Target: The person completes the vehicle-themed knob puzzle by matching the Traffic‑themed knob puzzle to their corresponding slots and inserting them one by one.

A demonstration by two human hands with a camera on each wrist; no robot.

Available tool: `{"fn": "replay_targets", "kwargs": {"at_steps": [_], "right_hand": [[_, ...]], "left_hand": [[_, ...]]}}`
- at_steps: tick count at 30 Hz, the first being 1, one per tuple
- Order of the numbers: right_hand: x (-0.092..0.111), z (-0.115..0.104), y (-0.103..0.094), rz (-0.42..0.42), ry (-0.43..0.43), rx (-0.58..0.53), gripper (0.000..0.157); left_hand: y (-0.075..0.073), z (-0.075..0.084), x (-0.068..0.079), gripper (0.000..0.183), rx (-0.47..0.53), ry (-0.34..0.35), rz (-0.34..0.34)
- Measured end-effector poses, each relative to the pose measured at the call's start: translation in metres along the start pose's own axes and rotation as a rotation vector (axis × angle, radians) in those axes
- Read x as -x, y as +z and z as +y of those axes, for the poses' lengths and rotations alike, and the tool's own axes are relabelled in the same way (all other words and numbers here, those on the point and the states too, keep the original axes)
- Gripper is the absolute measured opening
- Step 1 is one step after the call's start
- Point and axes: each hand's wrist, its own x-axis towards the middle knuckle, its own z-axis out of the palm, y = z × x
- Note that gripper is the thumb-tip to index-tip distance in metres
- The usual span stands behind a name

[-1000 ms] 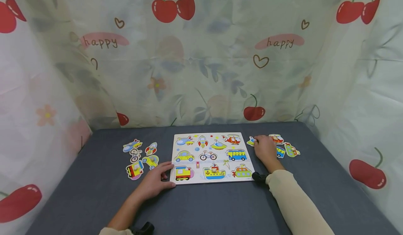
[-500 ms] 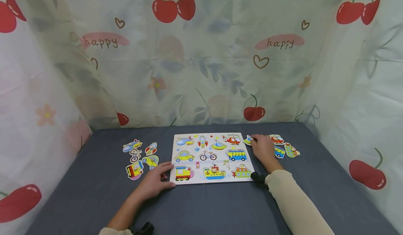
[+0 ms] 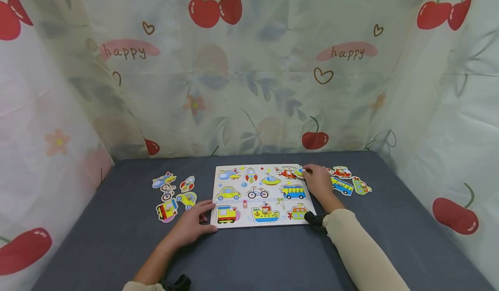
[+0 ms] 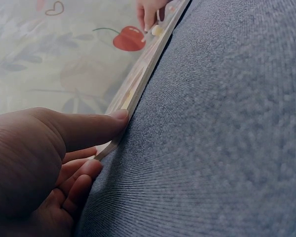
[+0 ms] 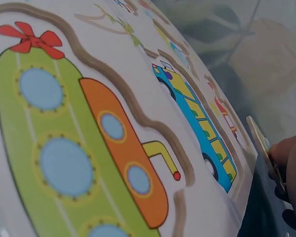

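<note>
A white puzzle board point(image 3: 269, 202) with vehicle-shaped recesses lies on the dark table. My left hand point(image 3: 192, 224) holds its near left corner, thumb on the front edge and fingers curled at the side, as the left wrist view shows point(image 4: 49, 153). With my right hand point(image 3: 319, 183) I pinch a flying saucer piece point(image 3: 299, 172) over the board's right edge, beside the helicopter recess. In the right wrist view the piece point(image 5: 260, 143) is tilted on edge; most of that hand is cut off. A boat piece point(image 3: 266, 213) appears set in the board's bottom row.
Left of the board lie loose plane point(image 3: 163, 180), bicycle point(image 3: 167, 192), rocket point(image 3: 187, 184), car point(image 3: 187, 200) and train point(image 3: 167, 211) pieces. Right of it are helicopter point(image 3: 340, 172), bus point(image 3: 341, 186) and submarine point(image 3: 361, 186) pieces. A printed curtain point(image 3: 249, 87) surrounds the table point(image 3: 249, 260).
My right hand has moved left with the flying saucer piece, from the table beside the board to over its right edge. The helicopter and bus pieces are more exposed. My left hand has stayed put.
</note>
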Motion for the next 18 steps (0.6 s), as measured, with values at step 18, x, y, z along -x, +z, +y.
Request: {"fn": "replay_targets", "kwargs": {"at_steps": [18], "right_hand": [[0.003,-0.019,0.013,-0.065,0.024,-0.053,0.024]], "left_hand": [[0.0,0.001,0.001,0.066,0.0,-0.002,0.005]]}}
